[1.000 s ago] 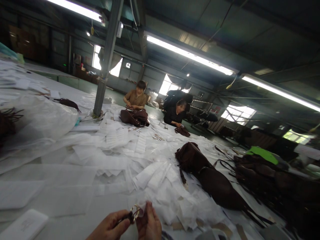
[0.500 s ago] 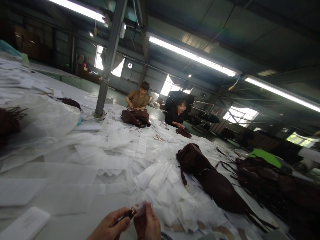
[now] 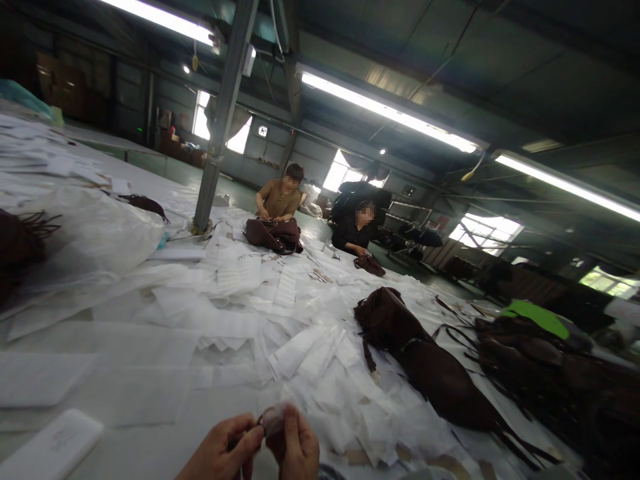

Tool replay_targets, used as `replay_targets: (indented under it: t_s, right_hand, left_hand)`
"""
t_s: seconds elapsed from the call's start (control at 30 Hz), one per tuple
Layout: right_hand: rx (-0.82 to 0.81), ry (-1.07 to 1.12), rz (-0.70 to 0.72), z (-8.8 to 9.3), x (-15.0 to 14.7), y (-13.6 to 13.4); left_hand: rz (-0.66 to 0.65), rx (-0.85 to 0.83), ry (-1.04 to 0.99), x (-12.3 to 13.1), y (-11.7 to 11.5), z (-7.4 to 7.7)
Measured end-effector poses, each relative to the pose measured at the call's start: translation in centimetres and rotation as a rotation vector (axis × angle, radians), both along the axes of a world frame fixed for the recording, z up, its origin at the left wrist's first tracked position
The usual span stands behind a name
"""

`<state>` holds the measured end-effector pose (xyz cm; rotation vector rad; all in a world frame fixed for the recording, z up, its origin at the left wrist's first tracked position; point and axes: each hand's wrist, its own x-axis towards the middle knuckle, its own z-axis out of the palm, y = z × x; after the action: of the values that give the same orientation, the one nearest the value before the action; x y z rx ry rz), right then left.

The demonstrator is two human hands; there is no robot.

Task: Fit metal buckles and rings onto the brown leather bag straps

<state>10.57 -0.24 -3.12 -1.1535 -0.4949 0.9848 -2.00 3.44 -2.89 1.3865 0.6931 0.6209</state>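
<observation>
Two people [image 3: 285,197] sit far off on the big white desk [image 3: 150,373], among many white paper strips [image 3: 305,347] and several brown bags [image 3: 425,360]. Down low, the left hand [image 3: 223,450] and right hand [image 3: 295,443] meet, fingers [image 3: 253,433] pinching one small paper-wrapped piece [image 3: 273,419] just above the desk.

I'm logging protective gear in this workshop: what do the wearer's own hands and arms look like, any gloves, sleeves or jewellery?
Both are bare: the left hand and right hand wear no gloves, and no rings or watch show. Only the hands and the start of the left wrist are in view, with no sleeve or cuff there; the arms are cut off by the bottom edge.
</observation>
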Motion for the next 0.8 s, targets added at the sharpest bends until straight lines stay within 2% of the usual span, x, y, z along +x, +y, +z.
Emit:
replay_targets:
  t_s: [0.2, 0.33, 0.5, 0.63, 0.73, 0.8]
  right_hand:
    - [0.031, 0.023, 0.052, 0.9, -0.7, -0.2]
    - [0.035, -0.148, 0.056, 1.2, -0.9, -0.4]
    - [0.002, -0.367, -0.006, 1.4, -0.7, -0.6]
    - [0.006, -0.475, -0.088, 2.1, -0.7, -1.1]
    - [0.006, -0.552, -0.152, 2.7, -0.5, -1.5]
    - [0.005, -0.566, -0.139, 2.9, -0.2, -1.7]
  left_hand:
    - [0.058, 0.075, 0.077, -0.6, -0.1, 1.6]
    - [0.123, 0.197, 0.122, -1.0, -0.3, 2.5]
    - [0.055, 0.158, 0.030, -0.9, -0.3, 2.3]
    - [0.084, 0.059, -0.038, -0.7, -0.2, 1.8]
    - [0.012, 0.045, -0.062, -0.9, -0.1, 1.7]
    - [-0.061, 0.059, -0.084, -1.1, -0.1, 1.9]
